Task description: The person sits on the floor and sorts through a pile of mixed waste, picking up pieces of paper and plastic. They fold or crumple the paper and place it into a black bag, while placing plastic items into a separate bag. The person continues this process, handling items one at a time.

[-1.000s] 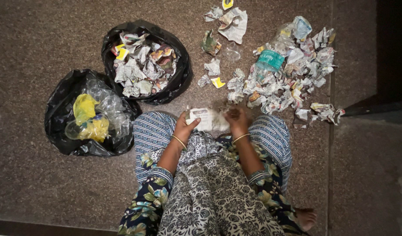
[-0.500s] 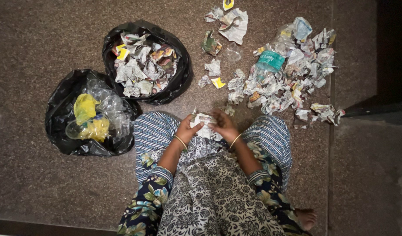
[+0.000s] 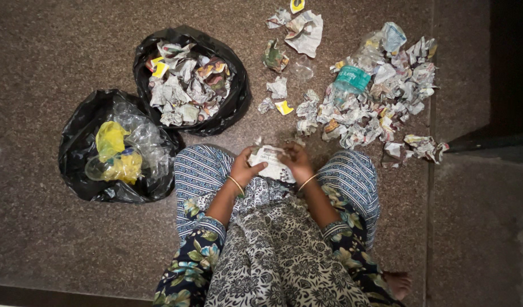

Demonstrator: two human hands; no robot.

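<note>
Here both hands pinched one crumpled newspaper piece [image 3: 271, 163] above the knees: the left hand [image 3: 243, 166] gripped its left edge, the right hand [image 3: 298, 162] its right edge. Far left on the floor [image 3: 57, 51] stood a black bag of paper [image 3: 189, 79] and a black bag of plastic [image 3: 115, 149]; a loose paper heap [image 3: 375, 96] lay far right.

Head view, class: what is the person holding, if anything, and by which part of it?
A crumpled sheet of newspaper, held between both hands: the left hand grips its left edge, the right hand its right edge, above the lap.
</note>
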